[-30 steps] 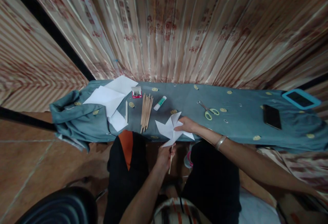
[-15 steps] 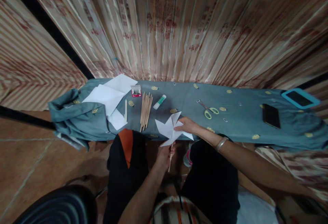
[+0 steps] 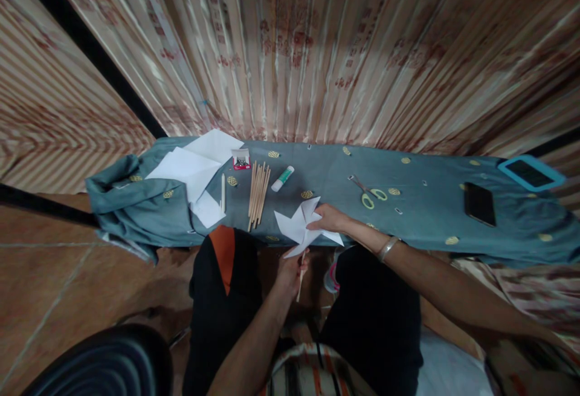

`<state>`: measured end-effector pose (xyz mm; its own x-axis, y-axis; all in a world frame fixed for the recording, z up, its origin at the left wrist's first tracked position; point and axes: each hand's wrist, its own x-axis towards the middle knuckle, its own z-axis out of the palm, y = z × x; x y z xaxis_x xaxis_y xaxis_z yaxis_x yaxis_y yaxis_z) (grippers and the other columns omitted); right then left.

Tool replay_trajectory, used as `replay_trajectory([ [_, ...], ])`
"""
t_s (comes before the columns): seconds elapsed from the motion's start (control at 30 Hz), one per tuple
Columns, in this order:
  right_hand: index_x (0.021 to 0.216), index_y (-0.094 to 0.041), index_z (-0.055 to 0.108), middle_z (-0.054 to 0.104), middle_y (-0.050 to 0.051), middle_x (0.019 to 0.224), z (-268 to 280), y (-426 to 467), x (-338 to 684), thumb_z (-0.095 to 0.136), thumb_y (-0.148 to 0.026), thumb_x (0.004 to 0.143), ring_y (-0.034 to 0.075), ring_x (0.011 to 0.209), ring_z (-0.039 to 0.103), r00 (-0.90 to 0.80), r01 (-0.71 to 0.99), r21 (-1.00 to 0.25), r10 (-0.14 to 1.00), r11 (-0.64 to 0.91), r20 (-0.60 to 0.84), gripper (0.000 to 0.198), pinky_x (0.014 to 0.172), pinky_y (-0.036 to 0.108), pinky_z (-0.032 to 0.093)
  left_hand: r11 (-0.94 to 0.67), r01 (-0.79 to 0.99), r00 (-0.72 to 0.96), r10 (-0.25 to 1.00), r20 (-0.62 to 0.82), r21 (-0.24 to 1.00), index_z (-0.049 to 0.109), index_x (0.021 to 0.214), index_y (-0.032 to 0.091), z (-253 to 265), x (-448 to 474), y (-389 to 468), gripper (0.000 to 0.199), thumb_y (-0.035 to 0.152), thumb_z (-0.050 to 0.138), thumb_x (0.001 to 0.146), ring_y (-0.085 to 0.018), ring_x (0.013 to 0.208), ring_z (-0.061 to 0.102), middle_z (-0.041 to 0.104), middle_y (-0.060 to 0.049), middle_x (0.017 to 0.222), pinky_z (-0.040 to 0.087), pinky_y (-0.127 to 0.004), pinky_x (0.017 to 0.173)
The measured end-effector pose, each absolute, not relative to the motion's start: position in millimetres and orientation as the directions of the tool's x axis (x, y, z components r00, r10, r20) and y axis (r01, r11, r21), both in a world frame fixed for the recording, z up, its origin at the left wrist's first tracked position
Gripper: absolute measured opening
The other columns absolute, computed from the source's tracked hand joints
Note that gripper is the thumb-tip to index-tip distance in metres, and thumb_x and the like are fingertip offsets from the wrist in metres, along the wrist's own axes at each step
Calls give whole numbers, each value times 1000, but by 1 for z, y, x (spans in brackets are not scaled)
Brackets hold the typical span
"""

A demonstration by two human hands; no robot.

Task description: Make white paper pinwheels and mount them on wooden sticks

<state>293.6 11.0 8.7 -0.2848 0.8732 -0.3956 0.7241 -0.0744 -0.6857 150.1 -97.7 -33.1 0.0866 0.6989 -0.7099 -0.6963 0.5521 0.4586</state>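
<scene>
Pinching a paper pinwheel [image 3: 295,227] near its middle with the nearly closed right hand [image 3: 328,219], over the near edge of the surface [image 3: 435,193]; gripping a stick [image 3: 299,289] below it in the curled left hand [image 3: 290,270]. Barely changed in the last second, apparently steadying rather than folding. Leaving wooden sticks [image 3: 259,195], glue stick [image 3: 283,179] and scissors [image 3: 364,190] untouched farther in.
</scene>
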Motion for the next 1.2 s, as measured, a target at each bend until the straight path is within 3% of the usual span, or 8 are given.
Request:
replay_trajectory([
  [0.53,72,-14,75,67,-1,64,6,6,293,73,-22,67,14,61,59,-265,698,-703,863,-137,-430,10,57,22,44,566,-679,122,715,-688,468,67,68,8,-38,150,-98,12,2,70,58,-1,41,39,59,-2,60,19,-13,36],
  [1.2,67,-15,73,66,-1,65,19,4,288,73,-18,66,15,65,60,-263,698,-699,850,-159,-456,4,58,21,45,557,-678,109,722,-683,480,67,66,9,-37,151,-98,13,7,73,55,-2,43,39,59,-2,60,18,-14,37],
])
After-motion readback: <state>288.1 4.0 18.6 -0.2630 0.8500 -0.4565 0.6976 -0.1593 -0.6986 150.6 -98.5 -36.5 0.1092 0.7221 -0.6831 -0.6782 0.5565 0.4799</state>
